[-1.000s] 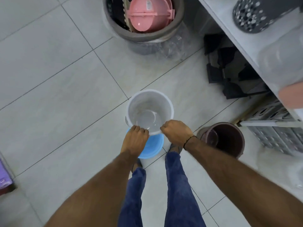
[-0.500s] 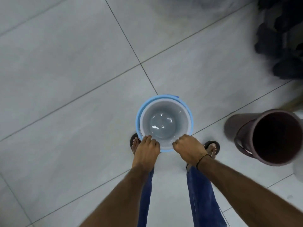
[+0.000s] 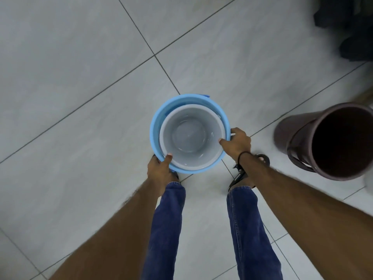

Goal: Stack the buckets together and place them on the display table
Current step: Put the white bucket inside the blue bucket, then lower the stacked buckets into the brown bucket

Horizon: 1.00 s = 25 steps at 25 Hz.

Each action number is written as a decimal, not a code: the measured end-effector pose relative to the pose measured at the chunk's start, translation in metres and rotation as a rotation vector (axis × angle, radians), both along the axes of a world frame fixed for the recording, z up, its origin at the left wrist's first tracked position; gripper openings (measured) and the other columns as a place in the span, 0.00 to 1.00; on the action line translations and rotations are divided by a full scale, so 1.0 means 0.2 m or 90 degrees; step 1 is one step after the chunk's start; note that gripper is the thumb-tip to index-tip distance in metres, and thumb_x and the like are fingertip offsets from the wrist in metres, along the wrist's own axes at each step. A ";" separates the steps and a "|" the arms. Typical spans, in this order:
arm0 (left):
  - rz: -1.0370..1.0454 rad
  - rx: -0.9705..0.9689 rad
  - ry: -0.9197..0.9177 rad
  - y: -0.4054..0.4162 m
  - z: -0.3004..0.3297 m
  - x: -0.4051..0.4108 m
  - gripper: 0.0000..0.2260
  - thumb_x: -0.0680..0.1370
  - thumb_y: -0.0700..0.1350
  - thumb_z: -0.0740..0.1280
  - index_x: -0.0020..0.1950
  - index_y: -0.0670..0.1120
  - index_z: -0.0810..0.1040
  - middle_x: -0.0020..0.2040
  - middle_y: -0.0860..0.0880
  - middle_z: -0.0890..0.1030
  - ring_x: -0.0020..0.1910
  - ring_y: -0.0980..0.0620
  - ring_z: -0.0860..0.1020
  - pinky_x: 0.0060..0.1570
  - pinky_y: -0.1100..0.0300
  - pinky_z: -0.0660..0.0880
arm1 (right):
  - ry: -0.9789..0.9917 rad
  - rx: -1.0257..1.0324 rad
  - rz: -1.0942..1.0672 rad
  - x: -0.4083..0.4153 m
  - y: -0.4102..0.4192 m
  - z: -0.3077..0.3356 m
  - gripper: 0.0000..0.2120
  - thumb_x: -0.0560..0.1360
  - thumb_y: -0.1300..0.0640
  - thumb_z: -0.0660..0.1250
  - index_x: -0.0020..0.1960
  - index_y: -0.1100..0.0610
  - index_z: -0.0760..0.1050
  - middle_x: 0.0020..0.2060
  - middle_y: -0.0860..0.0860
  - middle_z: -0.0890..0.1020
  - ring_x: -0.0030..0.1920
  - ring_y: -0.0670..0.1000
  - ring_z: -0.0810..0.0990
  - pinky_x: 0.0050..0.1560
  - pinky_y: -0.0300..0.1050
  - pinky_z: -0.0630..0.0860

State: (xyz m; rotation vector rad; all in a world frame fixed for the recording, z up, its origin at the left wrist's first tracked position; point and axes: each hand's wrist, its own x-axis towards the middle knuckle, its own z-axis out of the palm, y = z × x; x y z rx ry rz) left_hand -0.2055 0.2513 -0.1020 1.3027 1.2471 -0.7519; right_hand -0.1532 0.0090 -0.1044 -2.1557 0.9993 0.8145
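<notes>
A white bucket [image 3: 189, 136] sits nested inside a light blue bucket [image 3: 156, 122], both seen from straight above over the tiled floor. My left hand [image 3: 159, 168] grips the near left rim of the pair, thumb over the edge. My right hand [image 3: 237, 143] grips the right rim, thumb hooked inside. A dark brown bucket [image 3: 341, 138] stands on the floor to the right, apart from both hands. The display table is out of view.
Grey floor tiles [image 3: 80, 77] fill the view. Dark, blurred items [image 3: 349, 27] lie at the top right corner. My legs in blue jeans [image 3: 248, 229] and sandalled feet are below the stacked buckets.
The white bucket went down into the blue one. My hands moved from the white bucket's near rim to the sides of the stack, and my view tilted down, losing the table and far bins.
</notes>
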 end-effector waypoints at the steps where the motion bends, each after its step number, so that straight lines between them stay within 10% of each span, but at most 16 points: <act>1: 0.016 -0.026 0.008 -0.01 0.02 0.01 0.14 0.77 0.45 0.72 0.58 0.41 0.76 0.49 0.42 0.82 0.43 0.42 0.81 0.38 0.54 0.83 | 0.009 0.016 -0.005 0.02 -0.01 -0.01 0.19 0.70 0.56 0.72 0.58 0.59 0.75 0.53 0.59 0.81 0.51 0.59 0.79 0.47 0.45 0.75; 8: -0.013 0.048 0.062 -0.12 0.07 0.20 0.10 0.72 0.40 0.77 0.44 0.41 0.77 0.35 0.42 0.77 0.22 0.52 0.74 0.20 0.65 0.71 | -0.011 0.035 -0.078 0.07 -0.10 0.02 0.16 0.70 0.62 0.71 0.57 0.61 0.74 0.46 0.54 0.77 0.44 0.56 0.76 0.43 0.45 0.74; 15: -0.205 0.144 -0.115 -0.50 0.60 0.52 0.31 0.65 0.46 0.83 0.57 0.48 0.66 0.53 0.41 0.79 0.50 0.40 0.82 0.50 0.52 0.76 | -0.043 0.066 -0.291 0.05 -0.54 0.55 0.13 0.65 0.59 0.74 0.46 0.58 0.75 0.44 0.56 0.82 0.46 0.60 0.83 0.46 0.59 0.83; 25: -0.563 0.058 -0.340 -1.64 1.76 0.61 0.21 0.68 0.44 0.81 0.52 0.43 0.73 0.40 0.49 0.78 0.33 0.57 0.76 0.20 0.72 0.71 | -0.129 0.034 -0.577 -0.39 -1.48 1.68 0.11 0.65 0.62 0.76 0.38 0.55 0.74 0.44 0.56 0.81 0.46 0.60 0.81 0.51 0.61 0.81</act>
